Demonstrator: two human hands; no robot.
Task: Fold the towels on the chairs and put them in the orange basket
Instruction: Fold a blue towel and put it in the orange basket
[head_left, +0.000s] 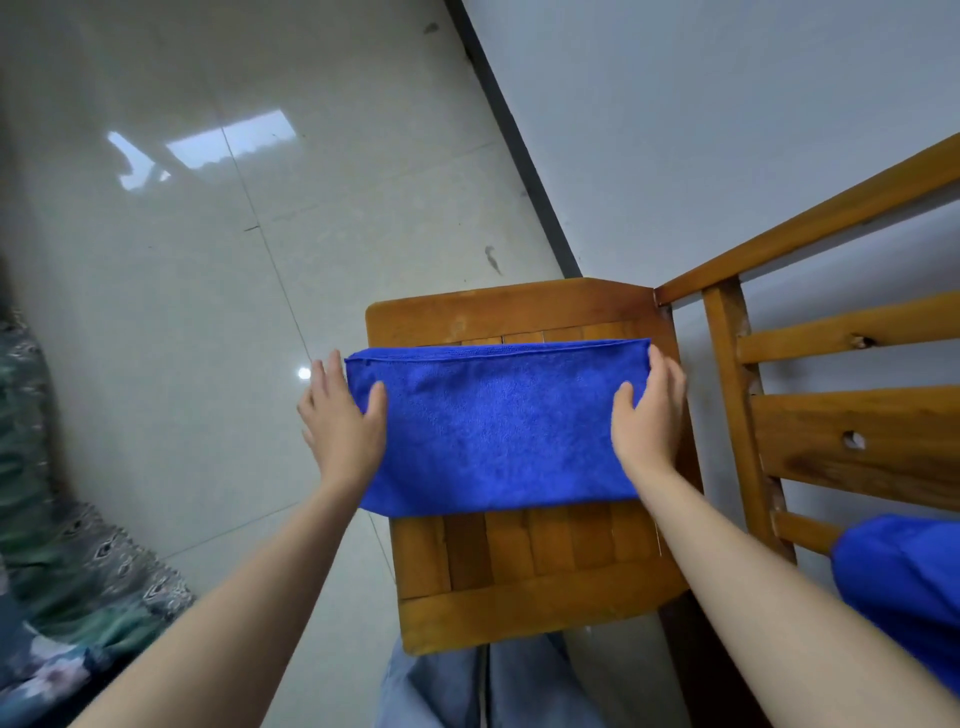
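Note:
A blue towel (493, 421), folded into a wide rectangle, lies flat on the slatted seat of a wooden chair (524, 597). Its left end hangs slightly over the seat's edge. My left hand (340, 415) is at the towel's left end, thumb lying on top and straight fingers beside the edge. At the right end, my right hand (649, 415) has its thumb on the cloth and its fingers lying along the end. A second blue towel (904, 587) shows bunched at the lower right. The orange basket is out of view.
The chair's slatted wooden back (831, 447) stands to the right, against a white wall (727, 130). Glossy pale floor tiles (208, 260) spread to the left. Patterned fabric (78, 571) lies at the lower left. My legs in jeans (483, 686) are just in front of the seat.

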